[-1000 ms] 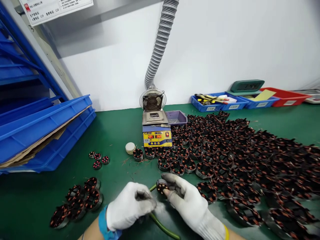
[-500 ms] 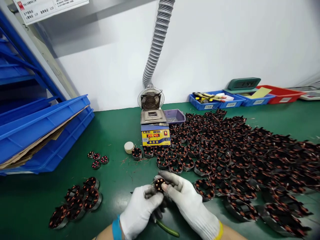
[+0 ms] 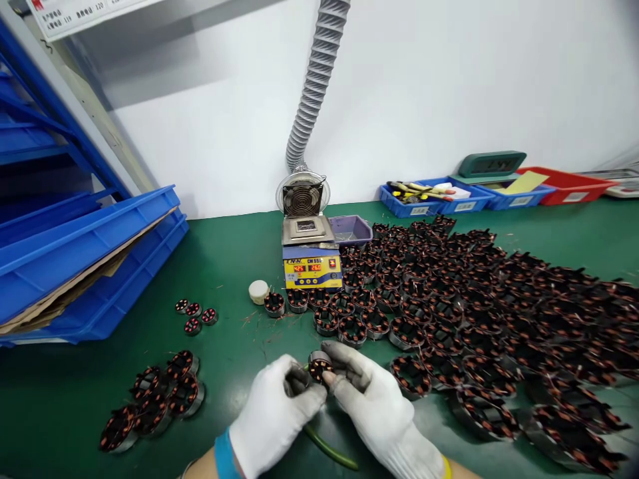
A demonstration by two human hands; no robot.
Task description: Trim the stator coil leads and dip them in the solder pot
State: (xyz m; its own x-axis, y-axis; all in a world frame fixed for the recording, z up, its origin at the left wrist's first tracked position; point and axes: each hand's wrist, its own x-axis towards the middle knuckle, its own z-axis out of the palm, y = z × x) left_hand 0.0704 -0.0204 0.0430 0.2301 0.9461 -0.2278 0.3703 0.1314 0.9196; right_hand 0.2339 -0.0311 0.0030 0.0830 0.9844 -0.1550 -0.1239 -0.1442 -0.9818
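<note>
A small round motor stator [image 3: 320, 367] with copper windings is held up between my two white-gloved hands. My right hand [image 3: 377, 402] pinches it from the right, the bare thumb tip on its face and the gloved fingers behind. My left hand [image 3: 282, 409] closes on its left side, with curled, dirt-darkened fingertips. Beneath my hands runs the curved green handle [image 3: 332, 452] of a tool; its other end is hidden, and I cannot tell whether my left hand touches it.
Rows of stators [image 3: 449, 319] cover the right side. A smaller group of stators [image 3: 152, 396] and several little round parts [image 3: 194, 326] lie left. Behind stand a yellow-fronted solder pot [image 3: 313, 271], a white round tub [image 3: 258, 292], a purple tray [image 3: 352, 229] and blue bins [image 3: 124, 286].
My left hand has turned slightly and shifted a little left around the stator. More of the green handle shows below. My right hand keeps its pinch.
</note>
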